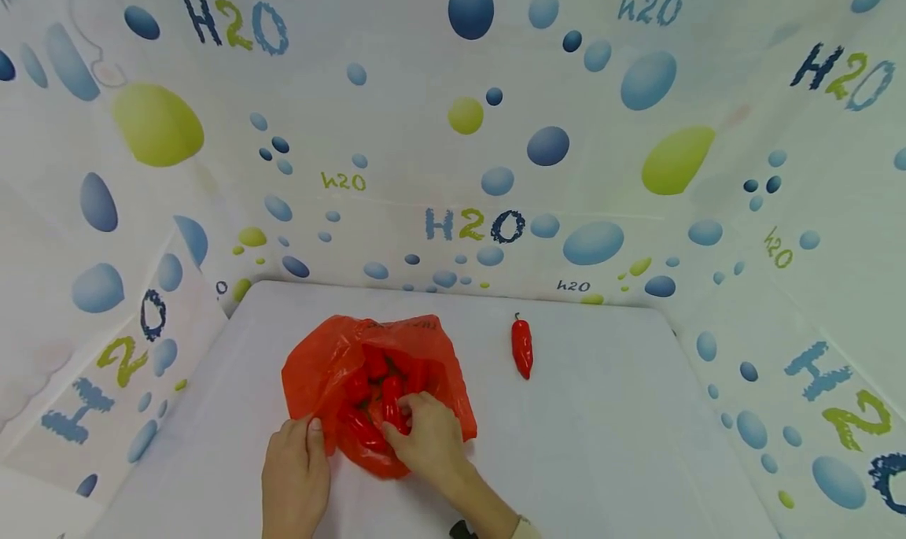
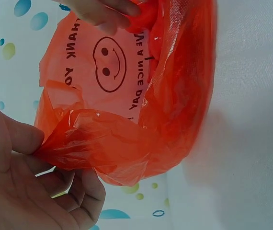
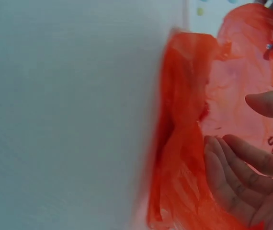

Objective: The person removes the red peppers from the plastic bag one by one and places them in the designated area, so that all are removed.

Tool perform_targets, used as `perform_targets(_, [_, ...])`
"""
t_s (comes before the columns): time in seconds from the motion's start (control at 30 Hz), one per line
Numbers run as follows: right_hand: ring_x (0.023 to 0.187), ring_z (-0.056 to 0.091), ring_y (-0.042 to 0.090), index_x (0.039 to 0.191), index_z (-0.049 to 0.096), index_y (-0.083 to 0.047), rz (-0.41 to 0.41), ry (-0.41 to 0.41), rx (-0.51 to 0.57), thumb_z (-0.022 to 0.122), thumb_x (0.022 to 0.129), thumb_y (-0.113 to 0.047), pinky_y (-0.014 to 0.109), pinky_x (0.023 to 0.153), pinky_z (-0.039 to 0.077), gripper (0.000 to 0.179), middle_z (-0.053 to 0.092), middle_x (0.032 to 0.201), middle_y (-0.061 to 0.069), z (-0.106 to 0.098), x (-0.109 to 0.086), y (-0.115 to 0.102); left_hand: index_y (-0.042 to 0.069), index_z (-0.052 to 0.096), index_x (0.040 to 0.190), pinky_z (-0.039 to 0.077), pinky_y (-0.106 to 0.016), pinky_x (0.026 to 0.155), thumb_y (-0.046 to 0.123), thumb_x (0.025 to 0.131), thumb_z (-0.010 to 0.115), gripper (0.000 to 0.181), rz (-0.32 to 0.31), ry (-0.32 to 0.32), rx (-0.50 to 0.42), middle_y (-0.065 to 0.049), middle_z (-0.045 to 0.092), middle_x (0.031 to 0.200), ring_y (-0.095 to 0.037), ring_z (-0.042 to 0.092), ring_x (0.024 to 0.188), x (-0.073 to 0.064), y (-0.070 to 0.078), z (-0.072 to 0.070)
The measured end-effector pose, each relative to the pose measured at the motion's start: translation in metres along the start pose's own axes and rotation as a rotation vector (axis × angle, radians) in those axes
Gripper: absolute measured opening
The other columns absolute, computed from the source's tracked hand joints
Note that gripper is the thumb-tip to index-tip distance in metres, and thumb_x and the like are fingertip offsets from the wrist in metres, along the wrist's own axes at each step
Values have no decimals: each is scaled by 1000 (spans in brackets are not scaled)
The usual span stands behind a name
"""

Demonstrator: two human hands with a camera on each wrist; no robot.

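Observation:
A red plastic bag (image 1: 318, 366) stands on the table with its mouth spread, and several red chili peppers (image 1: 392, 397) lie inside. My left hand (image 1: 296, 456) pinches the bag's rim at its near left side; the left wrist view shows the thin plastic (image 2: 98, 139) between thumb and fingers. Inside the bag's mouth, my right hand (image 1: 428, 437) is at the peppers. Its thumb and fingers (image 3: 242, 153) are apart in the right wrist view, with no pepper visible between them. Peppers lower in the bag are hidden.
One red chili pepper (image 1: 522, 348) lies by itself on the white table (image 1: 602, 429), right of the bag. A small dark object (image 1: 462, 529) shows at the bottom edge near the right wrist. Patterned sheets (image 1: 396, 114) enclose the table at the back and sides.

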State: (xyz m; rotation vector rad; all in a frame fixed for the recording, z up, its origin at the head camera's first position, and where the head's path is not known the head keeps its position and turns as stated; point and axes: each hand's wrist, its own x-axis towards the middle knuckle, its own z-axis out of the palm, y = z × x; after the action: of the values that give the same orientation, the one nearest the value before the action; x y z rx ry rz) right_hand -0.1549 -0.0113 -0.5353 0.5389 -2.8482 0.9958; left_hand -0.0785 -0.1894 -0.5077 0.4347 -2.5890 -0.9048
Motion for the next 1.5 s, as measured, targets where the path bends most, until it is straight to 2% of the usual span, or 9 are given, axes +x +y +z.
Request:
perform_targets(0.13, [82,67,8,108,76,-13,16,12,-43,85,85,-39,34,71,58,35,72,97,-5,5,1,2,-6,65,123,45,-47,78,21,112,47,35,-27,-36,8,-11,58,94,-31,50,90,1,0,-1])
perform_targets(0.2, [84,68,10,108,77,-14,22,23,-57,85,84,-38,36,71,59,34,72,96,-6,6,1,2,-7,65,124,45,-47,78,22,112,46,36,-30,-35,8,-11,59,94,-31,50,91,1,0,-1])
perform_targets(0.43, [80,68,13,110,76,-11,-8,39,-123,89,81,-36,35,65,58,40,70,93,-3,10,0,6,-9,68,116,46,-50,77,15,109,51,31,49,57,-29,-14,61,94,-34,54,88,-1,-1,3])
perform_targets(0.57, [80,70,18,112,74,-11,-29,12,-198,90,79,-36,37,66,59,44,69,95,-1,16,2,7,-9,68,116,45,-51,77,15,109,50,30,64,58,-28,-14,61,94,-34,53,88,-1,-1,4])
perform_targets(0.67, [81,70,21,112,72,-9,-48,9,-206,91,78,-30,36,69,60,45,69,97,0,18,3,7,-9,68,116,45,-51,77,14,109,51,29,70,64,-32,-15,62,95,-34,54,88,-1,-1,4])
perform_targets(0.83, [79,68,21,111,72,-5,-35,2,-148,92,76,-22,30,70,58,44,68,92,2,16,3,6,-9,67,118,46,-51,79,15,110,50,31,48,39,-27,-17,63,98,-35,54,90,-1,-1,4])
perform_targets(1.07, [62,59,10,86,71,-9,31,-53,-35,90,80,-15,21,56,49,20,61,66,-7,8,1,3,-8,66,120,47,-51,81,17,111,48,33,16,5,-15,-18,64,102,-36,54,93,-2,-1,3])
perform_targets(1.3, [66,58,7,92,74,-5,38,-98,68,88,79,-8,20,59,50,19,69,74,-2,3,0,5,-8,68,114,45,-51,79,14,109,51,28,47,59,-31,-17,63,95,-37,54,90,-4,-3,6])
perform_targets(1.5, [71,61,9,99,79,-1,92,-119,154,86,79,-4,21,59,53,21,73,77,1,-1,1,6,-8,67,117,46,-51,80,16,110,49,30,23,27,-22,-17,63,97,-36,54,91,-3,-3,5])
